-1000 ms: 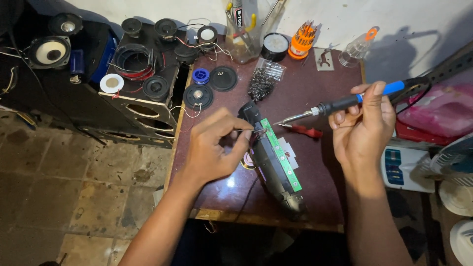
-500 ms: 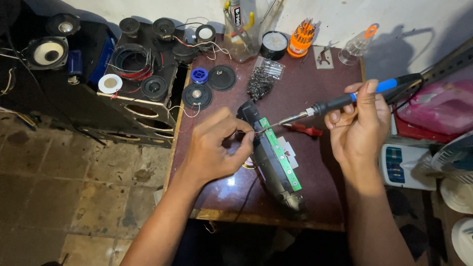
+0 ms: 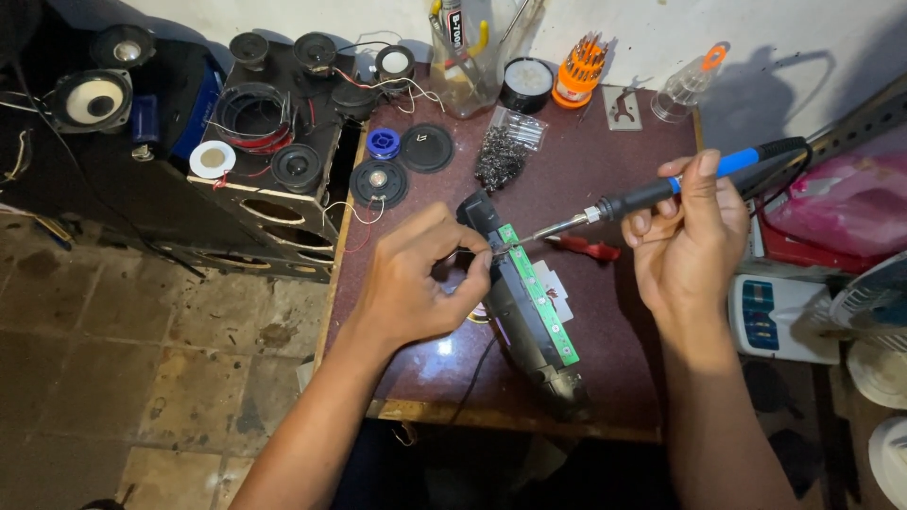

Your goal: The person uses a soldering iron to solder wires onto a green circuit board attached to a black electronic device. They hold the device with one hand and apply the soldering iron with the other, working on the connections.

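You have a single view, worn on your head and tilted steeply down over the small brown table (image 3: pixel 605 170). It sits close: your forearms enter from 6 o'clock, left hand (image 3: pixel 416 279) near centre, right hand (image 3: pixel 690 241) toward 3 o'clock. The white wall (image 3: pixel 803 38) closes off 12 o'clock, and tiled floor (image 3: pixel 123 359) fills 8 o'clock.

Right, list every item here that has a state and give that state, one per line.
Left hand: pinched on something thin at the board's upper end.
Right hand: gripping the soldering iron.
Black-and-blue soldering iron: held slanted, tip at the board's upper end.
Long green circuit board: exposed, lying on the long black casing.
Clear plastic cup: tipped on its side.
Small red-handled tool: lying flat on the dark red table.
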